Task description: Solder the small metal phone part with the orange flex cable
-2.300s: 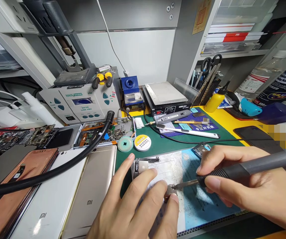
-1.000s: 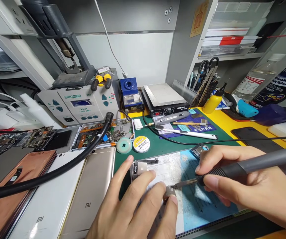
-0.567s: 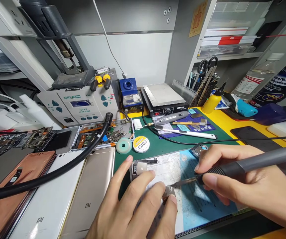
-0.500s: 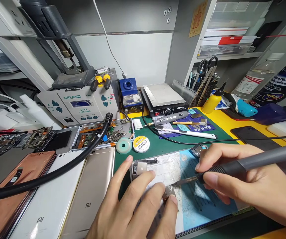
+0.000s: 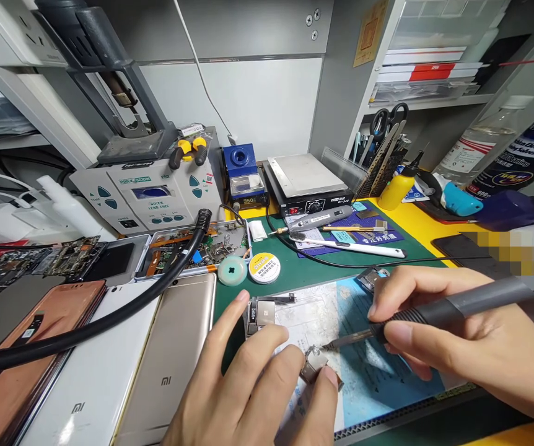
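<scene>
My right hand holds a dark grey soldering iron like a pen. The iron's tapered metal tip points left, at the upper edge of a small metal module, where a shiny spot shows; whether they touch is hard to tell. My left hand pins the module between a fingertip and the digit at its right, its other fingers spread. Under both hands lies a stained white and blue work mat. Another small silver module lies by the left fingertips, and a dark small part sits beyond the right fingers.
Phones lie at left, crossed by a thick black hose. Behind stand a hot-air station, a tray of circuit boards, a round tin and a heating plate. A white-handled brush and yellow bottle are right.
The iron's tip has drawn back slightly from over the module to its upper edge. The module has turned a little under my left fingers, showing more of its surface.
</scene>
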Motion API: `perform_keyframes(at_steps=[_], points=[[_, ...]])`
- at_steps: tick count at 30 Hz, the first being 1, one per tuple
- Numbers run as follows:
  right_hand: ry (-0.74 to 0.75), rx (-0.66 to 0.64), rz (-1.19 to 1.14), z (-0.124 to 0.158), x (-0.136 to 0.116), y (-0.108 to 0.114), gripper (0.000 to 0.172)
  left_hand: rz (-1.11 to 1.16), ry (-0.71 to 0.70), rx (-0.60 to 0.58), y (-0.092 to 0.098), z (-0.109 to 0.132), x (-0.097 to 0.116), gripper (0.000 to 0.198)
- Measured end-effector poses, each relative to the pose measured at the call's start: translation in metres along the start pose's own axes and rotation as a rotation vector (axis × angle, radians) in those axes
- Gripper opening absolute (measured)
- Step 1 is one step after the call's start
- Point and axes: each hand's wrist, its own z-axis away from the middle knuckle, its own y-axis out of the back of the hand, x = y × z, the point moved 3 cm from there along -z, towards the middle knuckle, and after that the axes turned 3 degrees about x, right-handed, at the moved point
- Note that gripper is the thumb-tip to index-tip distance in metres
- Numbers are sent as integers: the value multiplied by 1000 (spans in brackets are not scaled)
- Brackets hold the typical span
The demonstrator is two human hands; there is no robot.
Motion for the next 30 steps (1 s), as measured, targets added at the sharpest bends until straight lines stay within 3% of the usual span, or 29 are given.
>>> perform_keyframes(at_steps=[7, 12, 17, 22, 26, 30], points=[[52, -5, 11, 3, 1, -3, 6, 5, -34, 16, 1, -1, 1, 28], [45, -22, 12, 3, 1, -2, 15, 19, -35, 15, -1, -2, 1, 29], [60, -13, 43, 3, -1, -2, 13, 0, -43, 0, 0, -1, 1, 30], [73, -14, 46, 2, -1, -3, 12, 5, -37, 6, -4, 5, 3, 33], [58, -35, 27, 2, 0, -5, 14, 0, -67, -6, -8, 9, 4, 49], [60, -35, 43, 5, 0, -6, 10, -2, -74, -2, -8, 11, 4, 42]])
